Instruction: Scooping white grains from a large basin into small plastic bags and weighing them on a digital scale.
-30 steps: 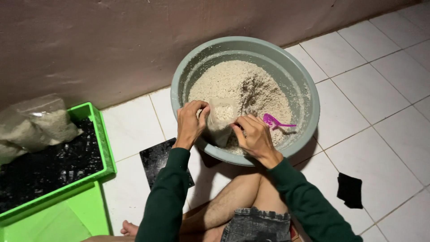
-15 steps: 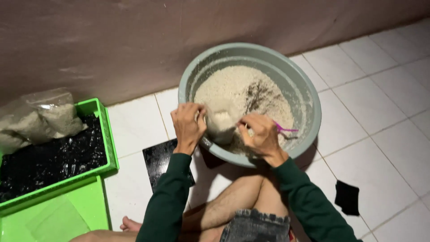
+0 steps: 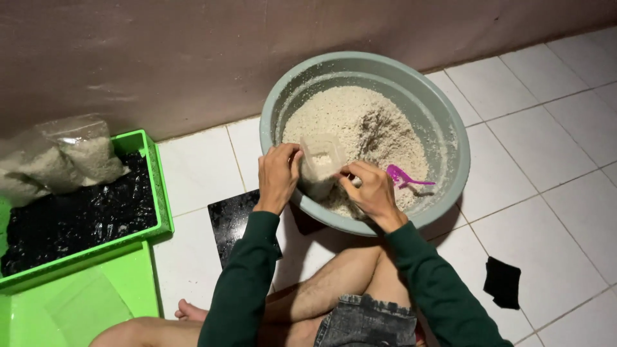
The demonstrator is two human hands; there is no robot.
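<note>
Sitting on the tiled floor point(image 3: 540, 154) with knees drawn up, the person keeps the big grey basin point(image 3: 450, 138) pulled close against the legs, so both arms reach in without stretching. The left hand point(image 3: 277, 175) is curled around a small clear bag point(image 3: 321, 159), pinching its edge to hold the mouth open just above the pale grainy mix point(image 3: 360, 122). The right hand point(image 3: 373, 191) is closed in a loose fist at the bag's lower side; what it grips I cannot tell. A pink scoop point(image 3: 402, 175) lies on the mix just beside that hand. To the left, a green crate point(image 3: 157, 186) holds filled bags point(image 3: 71, 157), near enough to reach
</note>
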